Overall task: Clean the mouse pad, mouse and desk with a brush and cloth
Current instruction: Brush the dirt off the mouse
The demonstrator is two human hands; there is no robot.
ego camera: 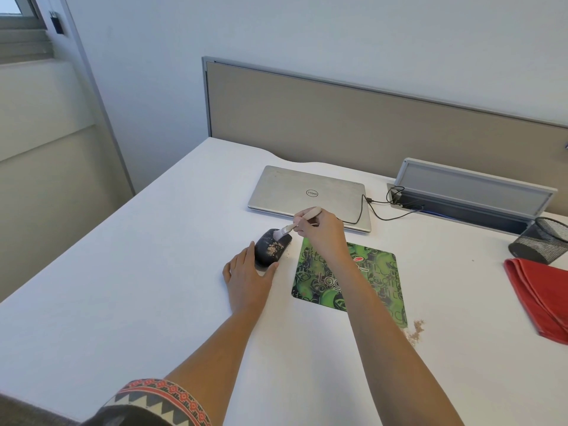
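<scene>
A black mouse (272, 248) with tan crumbs on its top sits on the white desk (138, 272), just left of the green mouse pad (375, 272). My left hand (249, 276) lies flat on the desk, with thumb and fingers steadying the near end of the mouse. My right hand (321, 229) grips a small brush (287, 229) with a pale handle, its bristles touching the far top of the mouse. A red cloth (544, 296) lies folded at the right edge of the desk. My right forearm crosses over the pad.
A closed silver laptop (307, 195) lies behind the mouse, its black cable running to an open cable tray (467, 198). A black mesh pen cup (541, 241) lies tipped beside the cloth. Tan crumbs (416, 330) are scattered near the pad's near right corner. A beige partition backs the desk.
</scene>
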